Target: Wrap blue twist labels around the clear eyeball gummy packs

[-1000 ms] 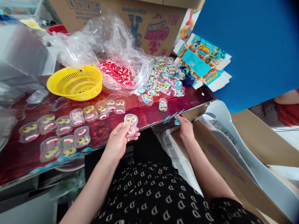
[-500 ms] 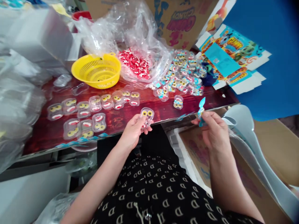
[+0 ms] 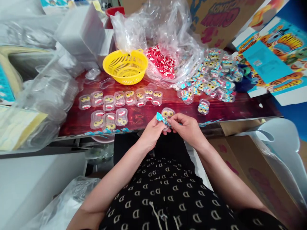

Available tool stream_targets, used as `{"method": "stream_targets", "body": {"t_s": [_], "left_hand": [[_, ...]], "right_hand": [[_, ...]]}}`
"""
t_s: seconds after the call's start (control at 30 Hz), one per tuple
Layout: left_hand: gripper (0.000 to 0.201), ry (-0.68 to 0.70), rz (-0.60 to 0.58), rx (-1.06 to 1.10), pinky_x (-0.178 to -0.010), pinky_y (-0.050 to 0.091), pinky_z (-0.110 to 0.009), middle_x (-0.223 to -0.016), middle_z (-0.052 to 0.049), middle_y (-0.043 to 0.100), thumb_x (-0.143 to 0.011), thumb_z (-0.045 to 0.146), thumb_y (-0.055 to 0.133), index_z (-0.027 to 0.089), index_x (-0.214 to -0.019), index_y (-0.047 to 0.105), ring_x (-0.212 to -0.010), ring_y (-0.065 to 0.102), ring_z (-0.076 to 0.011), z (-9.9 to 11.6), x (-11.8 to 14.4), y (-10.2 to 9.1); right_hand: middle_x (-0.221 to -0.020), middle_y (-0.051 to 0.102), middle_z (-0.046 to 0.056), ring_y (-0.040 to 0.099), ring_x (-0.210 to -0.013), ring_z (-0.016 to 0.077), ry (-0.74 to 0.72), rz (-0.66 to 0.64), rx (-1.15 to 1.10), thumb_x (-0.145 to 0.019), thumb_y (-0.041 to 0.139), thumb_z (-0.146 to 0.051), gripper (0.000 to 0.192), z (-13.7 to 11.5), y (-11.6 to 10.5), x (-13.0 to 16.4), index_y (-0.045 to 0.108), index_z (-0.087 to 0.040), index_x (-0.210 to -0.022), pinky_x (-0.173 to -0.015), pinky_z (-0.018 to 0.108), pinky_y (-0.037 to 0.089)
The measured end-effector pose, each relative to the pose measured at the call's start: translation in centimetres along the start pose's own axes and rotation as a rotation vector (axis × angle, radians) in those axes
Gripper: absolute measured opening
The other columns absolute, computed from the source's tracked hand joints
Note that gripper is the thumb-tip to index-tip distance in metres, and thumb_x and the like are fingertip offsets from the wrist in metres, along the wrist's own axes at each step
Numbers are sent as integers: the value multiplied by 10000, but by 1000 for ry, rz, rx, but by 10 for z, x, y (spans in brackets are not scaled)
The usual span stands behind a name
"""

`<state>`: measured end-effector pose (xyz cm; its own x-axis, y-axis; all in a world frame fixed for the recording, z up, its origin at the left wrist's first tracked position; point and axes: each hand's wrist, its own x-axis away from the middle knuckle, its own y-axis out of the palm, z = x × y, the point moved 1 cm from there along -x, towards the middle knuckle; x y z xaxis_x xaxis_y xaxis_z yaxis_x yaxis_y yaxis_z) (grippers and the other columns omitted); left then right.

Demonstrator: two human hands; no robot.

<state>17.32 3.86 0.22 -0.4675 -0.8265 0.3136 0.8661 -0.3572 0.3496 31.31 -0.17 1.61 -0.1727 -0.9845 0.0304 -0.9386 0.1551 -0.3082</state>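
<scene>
Left hand [image 3: 153, 132] grips a clear container [image 3: 168, 111] over the table's near edge, yellow eyes at its far end, lower part mostly hidden by fingers. Right hand [image 3: 188, 127] pinches a printed blue strip [image 3: 159, 117] against it; exact contact under the fingertips can't be told. Strip lies across the container, left end sticking up by the left thumb. Handling, my judgement: hold the shell lightly so it doesn't flex, keep the strip flat and square over the waist, left thumb pinning that end, right fingers drawing the rest snug.

Near edge of the table [image 3: 137, 119]: blue strips [image 3: 106, 130] along it at left, so keep wrists and forearms off those. Below right, a cardboard box [image 3: 240, 159] and grey chair [image 3: 280, 137]; right elbow room looks limited there.

Left of the hands, a near row of three containers [image 3: 109, 121], longer row [image 3: 119, 99] behind. Bare tabletop shows between near row and hands. Right, a lone wrapped pack [image 3: 203, 106], heap [image 3: 217, 80] beyond. Farther: yellow basket [image 3: 134, 80], then clear bag [image 3: 165, 19] with red-and-white candies [image 3: 160, 62].
</scene>
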Motion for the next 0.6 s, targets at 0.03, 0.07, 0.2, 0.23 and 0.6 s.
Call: {"method": "stream_targets", "body": {"t_s": [0.03,0.07,0.2,0.23,0.6], "left_hand": [[35,-2,-3,-1,-589,399,-254,-662,-14,622,-777,195,589,170,-768,612,-627,565,-126,0,0,0],[34,-5,-7,-1,-592,401,-255,-658,-16,623,-760,185,581,171,-748,609,-624,557,-125,0,0,0],[33,-16,-23,41,-604,410,-257,-675,-17,624,-719,179,584,171,-723,615,-647,560,-132,1,0,-2],[35,-17,-20,56,-609,413,-259,-683,-19,625,-716,178,585,171,-724,618,-660,567,-136,1,0,-2],[110,3,30,110,-594,428,-264,-676,-18,616,-828,235,577,169,-745,608,-645,568,-140,-2,-1,-1]], "right_hand": [[-651,683,-17,574,-569,113,4,3,13,-897,671,-415,260,1,1,-1,657,-206,-743,-593,269,451],[-648,684,-15,578,-571,117,9,9,25,-898,670,-416,261,2,1,-1,655,-206,-743,-595,272,452],[-627,679,-11,579,-563,124,21,36,71,-893,662,-417,269,1,5,-4,637,-211,-721,-591,280,449],[-621,677,-11,577,-559,124,21,39,80,-891,660,-416,271,0,5,-5,634,-213,-714,-588,281,449],[-615,681,3,597,-557,142,14,88,191,-882,642,-397,250,-3,8,-6,629,-220,-707,-598,293,457]]}}
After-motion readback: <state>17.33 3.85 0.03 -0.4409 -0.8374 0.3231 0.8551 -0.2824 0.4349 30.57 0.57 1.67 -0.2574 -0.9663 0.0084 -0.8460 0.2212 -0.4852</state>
